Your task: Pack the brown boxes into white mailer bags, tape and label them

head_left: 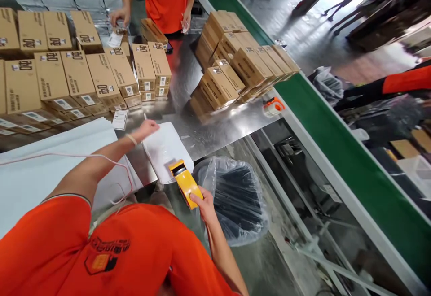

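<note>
My left hand [148,128] is closed at the upper left corner of a flat white package [164,145]. A small white tip shows beside it, but what the fingers hold, if anything, cannot be made out. My right hand [204,202] grips a yellow handheld device [186,183] with a dark slot in its head. The device's head is over the lower right part of the package, which rests by the metal table's [183,69] front edge. Whether they touch is unclear.
Brown cartons [54,78] stand in rows at left; more cartons [249,63] are stacked right. A tape dispenser [274,106] lies near the green conveyor [336,148]. Below is a plastic-lined bin [239,202]. Across the table, a co-worker's hand [120,17] touches a carton. A pink cord [77,154] crosses white sheeting.
</note>
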Demonstrator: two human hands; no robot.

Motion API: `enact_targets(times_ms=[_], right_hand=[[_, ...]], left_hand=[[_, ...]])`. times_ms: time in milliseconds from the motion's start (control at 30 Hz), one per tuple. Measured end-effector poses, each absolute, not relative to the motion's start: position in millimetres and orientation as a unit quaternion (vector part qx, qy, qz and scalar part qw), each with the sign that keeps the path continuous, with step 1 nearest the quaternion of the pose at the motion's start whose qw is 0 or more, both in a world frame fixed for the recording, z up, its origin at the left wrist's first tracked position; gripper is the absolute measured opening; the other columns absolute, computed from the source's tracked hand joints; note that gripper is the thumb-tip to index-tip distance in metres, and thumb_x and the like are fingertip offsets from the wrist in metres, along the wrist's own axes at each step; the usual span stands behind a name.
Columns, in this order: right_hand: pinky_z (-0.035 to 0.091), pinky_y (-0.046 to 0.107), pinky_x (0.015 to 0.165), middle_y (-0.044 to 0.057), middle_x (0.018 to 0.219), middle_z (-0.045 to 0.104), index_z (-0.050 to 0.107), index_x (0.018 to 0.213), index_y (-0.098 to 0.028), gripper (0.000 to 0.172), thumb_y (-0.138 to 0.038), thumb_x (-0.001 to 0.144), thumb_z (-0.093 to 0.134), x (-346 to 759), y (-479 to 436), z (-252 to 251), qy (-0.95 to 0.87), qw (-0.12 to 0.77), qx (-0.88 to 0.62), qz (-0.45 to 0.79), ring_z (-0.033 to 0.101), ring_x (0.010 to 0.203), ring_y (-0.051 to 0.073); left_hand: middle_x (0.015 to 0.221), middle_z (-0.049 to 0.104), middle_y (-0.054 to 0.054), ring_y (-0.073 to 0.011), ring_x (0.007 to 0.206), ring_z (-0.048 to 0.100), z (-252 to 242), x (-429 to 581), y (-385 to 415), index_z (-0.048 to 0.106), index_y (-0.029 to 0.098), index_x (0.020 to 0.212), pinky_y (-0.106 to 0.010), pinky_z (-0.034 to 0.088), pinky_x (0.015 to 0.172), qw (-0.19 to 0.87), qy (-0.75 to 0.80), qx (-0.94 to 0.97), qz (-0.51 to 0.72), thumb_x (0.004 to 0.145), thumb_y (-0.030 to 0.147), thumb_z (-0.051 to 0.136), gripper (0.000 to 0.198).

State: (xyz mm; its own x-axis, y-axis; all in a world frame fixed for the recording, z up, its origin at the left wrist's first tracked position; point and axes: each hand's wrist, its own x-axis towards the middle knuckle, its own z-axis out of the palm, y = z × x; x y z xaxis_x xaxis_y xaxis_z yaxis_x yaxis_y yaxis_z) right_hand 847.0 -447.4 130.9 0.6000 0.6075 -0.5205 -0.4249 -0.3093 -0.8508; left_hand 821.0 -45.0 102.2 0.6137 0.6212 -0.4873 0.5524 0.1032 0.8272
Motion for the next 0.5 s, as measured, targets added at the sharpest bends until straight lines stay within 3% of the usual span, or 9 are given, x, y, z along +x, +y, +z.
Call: enact_targets(times_ms=[233,367,500], right_hand=[[0.041,0.026,0.047,0.0,0.056,0.062,0.068,0.064,-0.022,0.055,-0.062,0.052,0.104,856,-427,122,-0.005,0.609,-0.673,0.419,0.049,0.048,0.013],[0.042,0.025,0.048,0.0,0.056,0.063,0.069,0.066,-0.021,0.058,-0.065,0.052,0.104,859,-410,108,0.007,0.596,-0.679,0.429,0.049,0.048,0.012],[0.041,0.027,0.047,0.0,0.054,0.06,0.064,0.063,-0.022,0.06,-0.067,0.053,0.102,863,-410,99,0.007,0.579,-0.686,0.441,0.048,0.047,0.013]], left_hand=[[0.054,0.04,0.005,-0.0121,0.055,0.041,82,857,35,0.058,0.019,0.07,-0.025,0.032,0.057,0.529,0.483,0.697,0.026,0.095,0.027,0.077,0.033],[0.073,0.06,0.002,-0.0121,0.063,0.056,51,859,16,0.069,0.014,0.089,-0.024,0.048,0.062,0.491,0.49,0.719,-0.053,0.106,0.035,0.078,0.028],[0.108,0.076,-0.006,-0.0182,0.091,0.074,37,854,8,0.076,0.013,0.119,-0.035,0.066,0.084,0.442,0.474,0.749,-0.134,0.109,0.04,0.078,0.029]])
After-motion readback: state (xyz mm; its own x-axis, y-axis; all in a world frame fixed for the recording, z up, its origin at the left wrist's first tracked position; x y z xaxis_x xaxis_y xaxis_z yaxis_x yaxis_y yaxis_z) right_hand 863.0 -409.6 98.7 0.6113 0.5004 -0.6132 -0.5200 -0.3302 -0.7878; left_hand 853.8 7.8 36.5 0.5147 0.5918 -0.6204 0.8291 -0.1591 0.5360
